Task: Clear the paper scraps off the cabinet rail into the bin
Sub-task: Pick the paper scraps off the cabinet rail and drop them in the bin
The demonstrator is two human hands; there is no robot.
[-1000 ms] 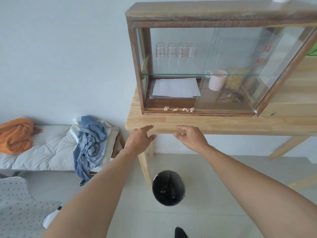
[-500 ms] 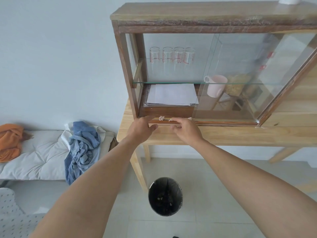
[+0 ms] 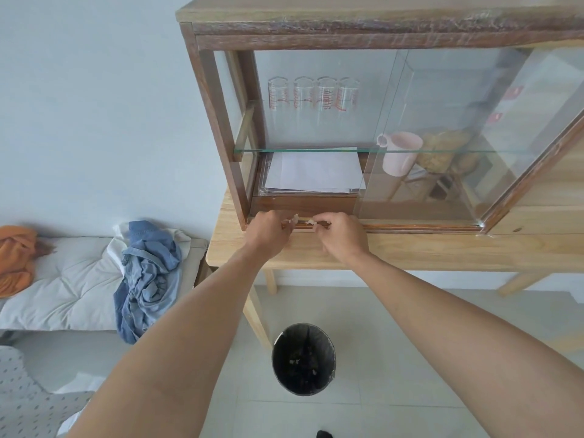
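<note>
Rail (image 3: 410,228) — fingers (image 3: 319,223) pinching scraps (image 3: 311,221).

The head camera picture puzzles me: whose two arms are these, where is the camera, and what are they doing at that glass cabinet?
No machine here: these are a person's bare arms, filmed by a wide-angle camera worn on their head, looking forward and down. Both hands are at the bottom rail of a wooden glass-fronted cabinet that stands on a wooden table. The left hand and the right hand are pinching at small paper scraps lying on that rail; whether either has a firm hold is hard to tell. On the floor below stands a black bin with a few scraps already in it. Inside the cabinet are glasses, paper sheets and a pink mug.
</note>
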